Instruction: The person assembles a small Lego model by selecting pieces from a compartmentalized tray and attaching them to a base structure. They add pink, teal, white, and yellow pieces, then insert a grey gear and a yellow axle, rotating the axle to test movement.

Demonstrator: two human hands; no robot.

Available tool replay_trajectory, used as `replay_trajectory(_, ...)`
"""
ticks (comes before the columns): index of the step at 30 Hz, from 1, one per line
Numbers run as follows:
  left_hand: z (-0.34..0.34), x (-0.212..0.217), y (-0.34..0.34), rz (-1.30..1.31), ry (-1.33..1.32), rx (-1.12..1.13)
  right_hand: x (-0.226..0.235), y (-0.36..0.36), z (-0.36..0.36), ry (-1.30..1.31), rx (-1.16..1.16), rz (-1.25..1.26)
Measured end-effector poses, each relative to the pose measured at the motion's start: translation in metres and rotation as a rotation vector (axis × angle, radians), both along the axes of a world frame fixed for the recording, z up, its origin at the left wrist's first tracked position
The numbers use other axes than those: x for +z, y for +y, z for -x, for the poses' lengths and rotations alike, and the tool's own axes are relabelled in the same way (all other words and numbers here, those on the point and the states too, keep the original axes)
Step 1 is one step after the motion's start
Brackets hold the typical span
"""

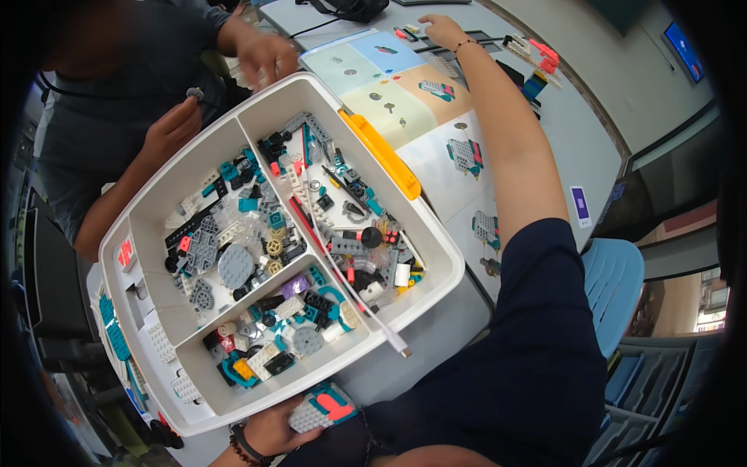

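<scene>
My left hand [274, 428], low in the view, is closed around a small brick assembly [324, 408] in light grey, teal and coral. It stays just outside the near edge of a white sorting box [447, 265]. My right arm stretches far across the table, and its hand [445, 33] has a finger extended beside a few small coral and pale bricks [406, 33]. Nothing shows in that hand. Loose grey, teal, black and white building bricks [236, 266] fill the box's compartments. An open instruction booklet [420, 159] with pictured steps lies under my right forearm.
Across the box, a person's hand [177, 121] pinches a small grey piece [194, 94]; their other hand [267, 58] is at the box's far edge. A white cable [366, 307] lies over the box. A brick model [537, 70] stands at the back right, near a blue chair [612, 276].
</scene>
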State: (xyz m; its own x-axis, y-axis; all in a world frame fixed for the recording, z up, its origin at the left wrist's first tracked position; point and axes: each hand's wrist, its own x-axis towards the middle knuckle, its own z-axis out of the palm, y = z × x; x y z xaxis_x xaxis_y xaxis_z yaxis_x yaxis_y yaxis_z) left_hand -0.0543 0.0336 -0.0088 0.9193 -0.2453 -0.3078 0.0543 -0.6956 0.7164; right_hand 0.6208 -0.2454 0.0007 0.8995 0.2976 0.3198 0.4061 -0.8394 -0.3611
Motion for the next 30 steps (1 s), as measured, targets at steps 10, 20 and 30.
replay_trajectory(10,0.019,-0.014,0.000,-0.028,0.193,0.004,-0.028,0.013,-0.045,-0.147,0.143,0.162)
replay_trajectory(20,0.002,0.001,0.003,-0.145,0.047,-0.125,-0.045,0.000,-0.068,-0.027,0.185,0.097)
replay_trajectory(30,-0.005,0.002,0.008,-0.135,0.041,-0.132,-0.039,-0.003,-0.055,-0.071,-0.059,-0.008)
